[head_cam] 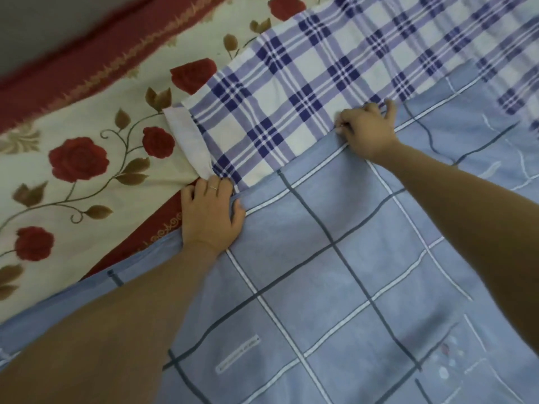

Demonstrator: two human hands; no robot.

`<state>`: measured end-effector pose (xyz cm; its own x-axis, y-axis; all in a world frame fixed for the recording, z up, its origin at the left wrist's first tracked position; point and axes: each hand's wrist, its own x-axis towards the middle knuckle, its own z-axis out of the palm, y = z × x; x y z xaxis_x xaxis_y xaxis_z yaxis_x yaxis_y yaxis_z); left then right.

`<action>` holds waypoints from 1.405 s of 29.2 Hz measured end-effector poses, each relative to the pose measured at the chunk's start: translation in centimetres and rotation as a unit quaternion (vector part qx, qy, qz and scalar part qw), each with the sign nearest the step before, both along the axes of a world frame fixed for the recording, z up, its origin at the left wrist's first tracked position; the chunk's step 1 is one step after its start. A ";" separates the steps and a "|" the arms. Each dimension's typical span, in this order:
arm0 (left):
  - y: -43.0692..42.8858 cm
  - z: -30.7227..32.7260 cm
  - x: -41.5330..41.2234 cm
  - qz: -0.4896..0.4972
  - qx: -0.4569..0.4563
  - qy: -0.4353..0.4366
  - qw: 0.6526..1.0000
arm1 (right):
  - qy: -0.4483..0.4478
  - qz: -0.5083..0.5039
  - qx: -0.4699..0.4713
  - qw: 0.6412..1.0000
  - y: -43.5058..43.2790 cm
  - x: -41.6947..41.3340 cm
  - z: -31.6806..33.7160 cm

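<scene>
A light blue cover (335,272) with dark and white grid lines lies across the bed in front of me. Beyond its far edge lies a purple and white plaid cloth (306,83), with a plain white flap at its left corner. My left hand (211,212) grips the blue cover's edge at its left corner, fingers curled over the hem. My right hand (367,128) pinches the same edge further right, where blue meets plaid. Both forearms reach in from the bottom.
Under both cloths is a cream bedsheet (87,176) with red roses and a red border. A grey floor or wall strip (43,24) shows at the upper left, past the bed's edge.
</scene>
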<state>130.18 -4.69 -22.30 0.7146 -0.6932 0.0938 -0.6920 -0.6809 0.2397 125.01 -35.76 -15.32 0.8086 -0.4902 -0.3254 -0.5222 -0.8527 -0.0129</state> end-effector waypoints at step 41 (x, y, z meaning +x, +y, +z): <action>-0.6 -0.2 0.6 0.008 -0.037 0.011 0.999 | -0.197 -0.016 0.008 0.980 23.1 -5.8 -5.3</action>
